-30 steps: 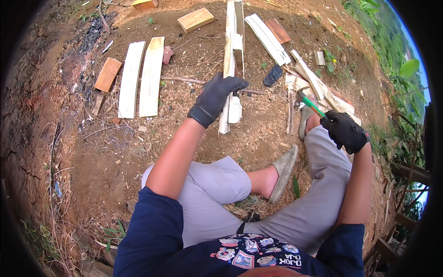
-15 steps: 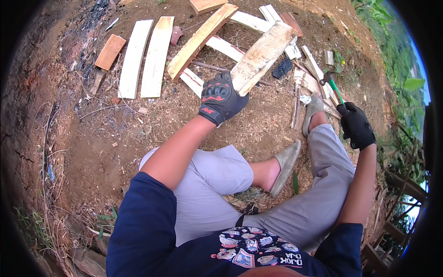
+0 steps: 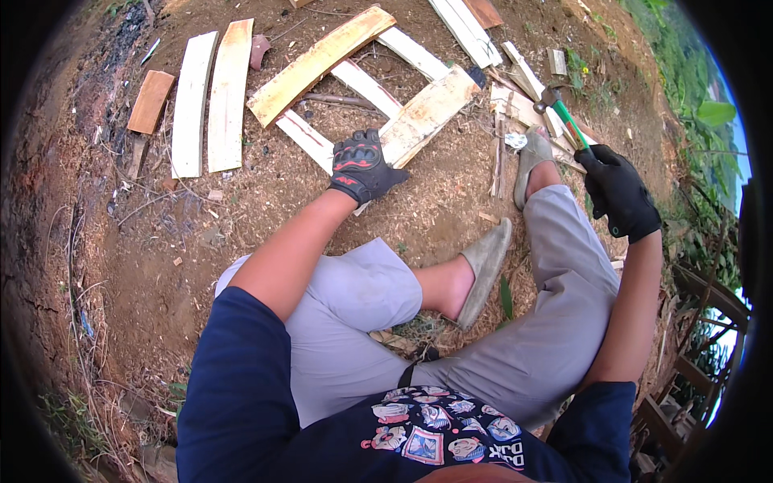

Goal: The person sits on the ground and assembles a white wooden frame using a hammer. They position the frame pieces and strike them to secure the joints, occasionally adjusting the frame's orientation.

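Note:
In my right hand [image 3: 620, 193], black-gloved and raised at the right, a hammer [image 3: 568, 121] with a green handle is gripped, its metal head pointing up and away from me. My left hand [image 3: 364, 167], in a black and red padded glove, is closed at the near end of a short wooden board [image 3: 431, 113]; its fingertips are partly hidden. That board lies slantwise over the ends of two pale strips, a nearer strip [image 3: 366, 87] and a farther strip [image 3: 415, 52]. A longer board [image 3: 322, 64] crosses the strips' other ends on the left.
Two pale planks [image 3: 229, 97] lie side by side at the left, beside a small brown block [image 3: 150, 102]. Split wood scraps [image 3: 515, 105] are piled near my right shoe [image 3: 533, 165]. A stick [image 3: 338, 100] rests on the sawdust-strewn soil. Greenery borders the right side.
The short board has come down and left onto the strips, my left hand moving with it. My right hand has lifted the hammer slightly. The whole view has shifted.

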{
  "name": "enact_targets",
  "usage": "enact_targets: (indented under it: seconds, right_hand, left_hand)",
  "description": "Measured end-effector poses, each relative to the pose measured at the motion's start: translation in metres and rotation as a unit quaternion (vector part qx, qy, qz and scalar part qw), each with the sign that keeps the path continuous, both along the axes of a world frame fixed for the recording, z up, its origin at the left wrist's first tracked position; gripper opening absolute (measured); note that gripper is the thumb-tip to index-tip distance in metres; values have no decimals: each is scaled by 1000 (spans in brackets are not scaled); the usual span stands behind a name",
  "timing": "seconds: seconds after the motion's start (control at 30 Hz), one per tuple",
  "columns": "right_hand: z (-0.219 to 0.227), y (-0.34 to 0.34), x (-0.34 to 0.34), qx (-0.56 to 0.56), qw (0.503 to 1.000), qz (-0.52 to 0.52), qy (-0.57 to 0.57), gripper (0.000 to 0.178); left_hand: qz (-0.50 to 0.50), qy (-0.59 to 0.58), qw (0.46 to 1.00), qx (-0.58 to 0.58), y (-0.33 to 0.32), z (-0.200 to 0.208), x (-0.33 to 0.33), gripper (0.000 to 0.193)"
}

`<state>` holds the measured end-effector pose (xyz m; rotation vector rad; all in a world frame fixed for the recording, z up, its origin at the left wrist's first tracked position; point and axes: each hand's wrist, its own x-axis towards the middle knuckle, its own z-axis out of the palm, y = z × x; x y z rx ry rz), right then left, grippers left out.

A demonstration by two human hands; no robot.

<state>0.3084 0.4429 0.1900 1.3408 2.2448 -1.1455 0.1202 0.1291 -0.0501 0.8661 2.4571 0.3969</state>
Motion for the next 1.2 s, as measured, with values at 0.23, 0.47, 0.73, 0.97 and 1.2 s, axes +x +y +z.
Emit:
enact_targets:
  seconds: [0.23,0.47,0.73,0.97,1.2]
  right_hand:
    - [-2,5,1,30,999,2,-32,35]
    - [-5,-4,-2,39,997,31,-54,39]
    - [-10,-17,-16,13,995,75,-57,38]
    - [-9,-23,-23,14,991,110,-79,42]
    - [-9,-17,-16,17,992,97,-75,42]
  left_hand:
    - [11,-253,966,58,-28,5,-64,86]
    - [112,-118,984,70,-51,18,-101,80]
    - [-107,-5,992,-70,-63,4,-92,61]
    - [-189,-37,970,-146,-46,-9,-55,54]
    - [-248,-87,957,-122,-49,-11,-71,42]
